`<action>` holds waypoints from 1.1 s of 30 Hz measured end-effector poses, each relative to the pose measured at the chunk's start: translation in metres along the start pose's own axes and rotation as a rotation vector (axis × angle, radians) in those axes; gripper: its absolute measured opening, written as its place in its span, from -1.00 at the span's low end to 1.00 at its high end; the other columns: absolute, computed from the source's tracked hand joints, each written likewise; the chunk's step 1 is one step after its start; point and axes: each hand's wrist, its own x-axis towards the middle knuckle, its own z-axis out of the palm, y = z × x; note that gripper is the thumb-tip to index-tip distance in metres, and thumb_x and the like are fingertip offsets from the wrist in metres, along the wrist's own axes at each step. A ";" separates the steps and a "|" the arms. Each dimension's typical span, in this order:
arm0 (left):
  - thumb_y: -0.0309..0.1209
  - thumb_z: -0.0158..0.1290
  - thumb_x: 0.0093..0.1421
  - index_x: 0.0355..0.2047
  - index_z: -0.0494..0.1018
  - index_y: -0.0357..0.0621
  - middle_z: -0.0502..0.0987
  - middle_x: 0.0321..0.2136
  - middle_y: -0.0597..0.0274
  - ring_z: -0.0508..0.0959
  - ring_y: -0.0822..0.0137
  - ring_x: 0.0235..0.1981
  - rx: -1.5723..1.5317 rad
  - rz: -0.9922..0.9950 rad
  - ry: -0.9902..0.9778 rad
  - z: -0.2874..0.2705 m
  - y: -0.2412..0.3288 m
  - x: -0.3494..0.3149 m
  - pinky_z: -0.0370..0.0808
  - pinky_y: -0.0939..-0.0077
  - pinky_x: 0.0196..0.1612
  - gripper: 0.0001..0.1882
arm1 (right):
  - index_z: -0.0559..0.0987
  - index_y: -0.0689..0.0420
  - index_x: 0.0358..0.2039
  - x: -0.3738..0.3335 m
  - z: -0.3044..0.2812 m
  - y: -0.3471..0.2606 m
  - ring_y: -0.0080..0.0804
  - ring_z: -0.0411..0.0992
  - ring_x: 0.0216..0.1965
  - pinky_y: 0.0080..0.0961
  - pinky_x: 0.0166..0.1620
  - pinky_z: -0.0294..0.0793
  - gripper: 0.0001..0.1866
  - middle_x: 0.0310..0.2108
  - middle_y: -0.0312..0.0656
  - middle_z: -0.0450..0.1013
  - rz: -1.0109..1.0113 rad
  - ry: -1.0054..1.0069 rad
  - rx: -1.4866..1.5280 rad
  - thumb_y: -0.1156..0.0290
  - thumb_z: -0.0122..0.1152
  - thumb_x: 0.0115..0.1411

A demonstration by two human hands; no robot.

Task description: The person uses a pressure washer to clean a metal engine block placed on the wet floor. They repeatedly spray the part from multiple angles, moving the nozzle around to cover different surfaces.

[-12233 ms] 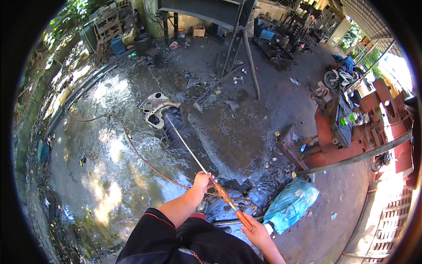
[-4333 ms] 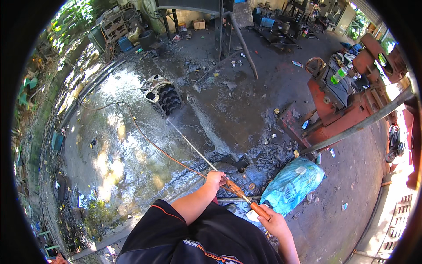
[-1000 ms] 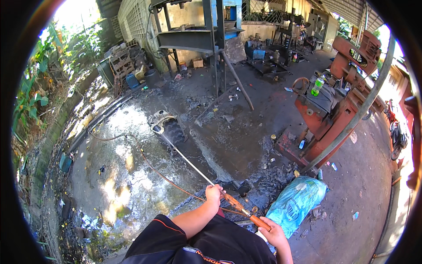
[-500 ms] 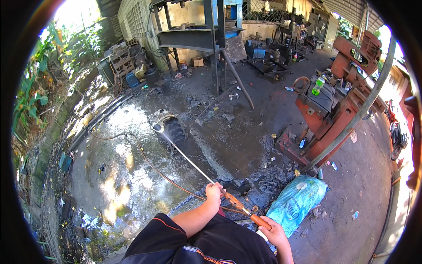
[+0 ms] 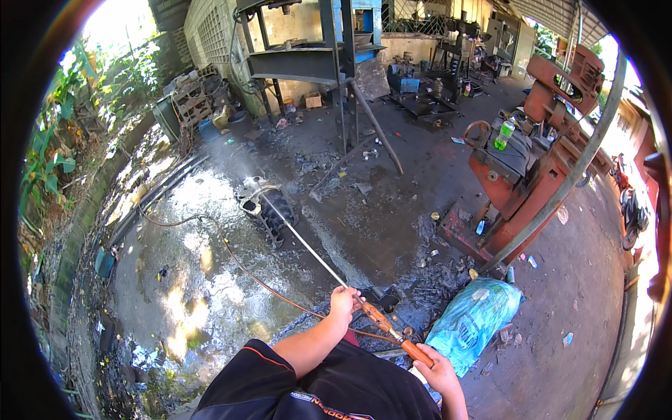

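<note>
Both hands hold a spray lance [image 5: 318, 257] with a long thin metal tube and orange-brown grips. My left hand [image 5: 344, 305] is closed round the front, where the tube meets the forward grip. My right hand [image 5: 439, 371] is wrapped about the rear orange grip [image 5: 417, 353]; part of its fingers is hidden under it. The lance points away and to the left, at a cast-metal housing [image 5: 253, 203] with a dark ribbed side, lying on the wet floor. Mist rises beyond this housing. A brown hose [image 5: 245, 269] loops across the floor to the lance.
A stuffed blue plastic sack [image 5: 472, 325] lies right of my right hand. Farther right stands a red machine [image 5: 507, 199] with a leaning pole [image 5: 584, 164] and a green bottle [image 5: 504, 136]. A tall press frame [image 5: 297, 64] with a slanted bar [image 5: 376, 126] stands at the back.
The lance's tip has swung slightly farther away, its spray passing over the housing's top and throwing mist behind. My left hand has shifted a little up with it; both grips stay closed.
</note>
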 end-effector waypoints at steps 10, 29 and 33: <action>-0.52 -0.07 0.22 -0.28 0.32 -0.11 0.52 -0.48 0.25 0.62 0.28 -0.52 -0.003 0.012 0.000 0.009 -0.002 0.005 0.54 0.48 -0.57 -0.93 | 0.48 0.27 0.09 -0.003 -0.001 -0.009 -0.41 0.50 -0.04 -0.51 0.05 0.44 -0.49 -0.04 -0.06 0.53 0.023 0.027 -0.042 0.40 0.35 0.14; -0.51 -0.04 0.18 -0.32 0.33 -0.09 0.52 -0.51 0.29 0.62 0.31 -0.52 0.036 0.000 -0.027 0.020 -0.010 0.005 0.53 0.43 -0.49 -0.93 | 0.47 0.28 0.09 -0.014 -0.003 -0.010 -0.40 0.52 -0.08 -0.49 0.03 0.45 -0.47 -0.09 -0.06 0.55 0.024 0.060 -0.070 0.39 0.37 0.12; -0.52 -0.06 0.16 -0.33 0.34 -0.09 0.52 -0.52 0.28 0.60 0.30 -0.54 0.025 -0.005 0.021 0.019 -0.016 0.008 0.49 0.44 -0.56 -0.92 | 0.48 0.28 0.09 -0.015 0.000 -0.001 -0.43 0.51 -0.07 -0.50 0.03 0.44 -0.47 -0.09 -0.06 0.55 0.015 0.071 0.002 0.37 0.37 0.13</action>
